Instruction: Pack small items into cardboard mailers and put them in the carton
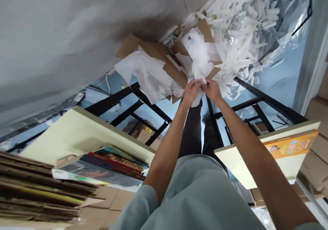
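Between my two hands is a crumpled sheet of thin white packing material; whether it is paper or foam I cannot tell. My left hand is closed, pinching its lower end. Close beside it, my right hand pinches the same end, the fingertips of both hands almost touching. The sheet reaches up from my fingers over an open cardboard box. Left of my hands, another white sheet hangs over the flap of a brown cardboard box.
A heap of white scraps and clear plastic covers the blue floor at upper right. Books lie on the left pale tabletop, an orange book on the right one. Black metal frames flank my legs. Flattened cardboard is stacked lower left.
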Demonstrator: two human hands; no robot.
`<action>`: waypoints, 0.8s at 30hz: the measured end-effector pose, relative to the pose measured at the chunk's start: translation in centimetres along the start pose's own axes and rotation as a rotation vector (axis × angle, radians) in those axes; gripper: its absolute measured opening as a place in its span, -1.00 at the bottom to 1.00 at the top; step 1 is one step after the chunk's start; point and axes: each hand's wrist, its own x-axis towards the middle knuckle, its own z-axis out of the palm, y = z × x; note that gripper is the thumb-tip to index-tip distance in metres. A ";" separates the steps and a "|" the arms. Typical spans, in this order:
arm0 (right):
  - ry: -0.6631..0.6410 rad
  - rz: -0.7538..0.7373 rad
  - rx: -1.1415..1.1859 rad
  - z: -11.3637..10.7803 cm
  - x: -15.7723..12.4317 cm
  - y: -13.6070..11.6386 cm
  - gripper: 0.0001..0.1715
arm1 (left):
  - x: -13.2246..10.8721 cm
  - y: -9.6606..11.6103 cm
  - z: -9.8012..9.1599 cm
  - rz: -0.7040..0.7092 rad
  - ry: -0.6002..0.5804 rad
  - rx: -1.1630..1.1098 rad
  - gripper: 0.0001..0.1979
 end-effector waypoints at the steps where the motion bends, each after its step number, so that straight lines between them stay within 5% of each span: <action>1: -0.002 0.004 -0.020 0.5 0.4 -0.3 -0.72 | 0.2 0.1 -0.7 0.044 0.009 0.039 -0.85; 5: 0.000 0.073 -0.149 1.4 1.7 -1.1 -0.69 | 1.4 -0.1 -2.2 0.055 0.025 0.125 -0.84; 10: -0.023 0.214 -0.263 0.9 3.7 -0.5 -0.47 | 2.9 -0.7 -1.3 -0.080 -0.053 0.241 -0.72; 17: 0.139 0.407 -0.193 0.1 9.4 3.2 -0.47 | 10.8 -1.2 1.9 0.269 -0.110 0.432 -0.62; 20: 0.075 0.383 -0.201 0.4 11.1 4.8 -0.44 | 14.6 -2.2 2.2 0.211 -0.168 0.556 -0.59; 24: -0.070 0.277 -0.175 1.5 11.7 6.9 -0.24 | 15.4 -4.4 0.1 0.101 -0.027 0.650 -0.44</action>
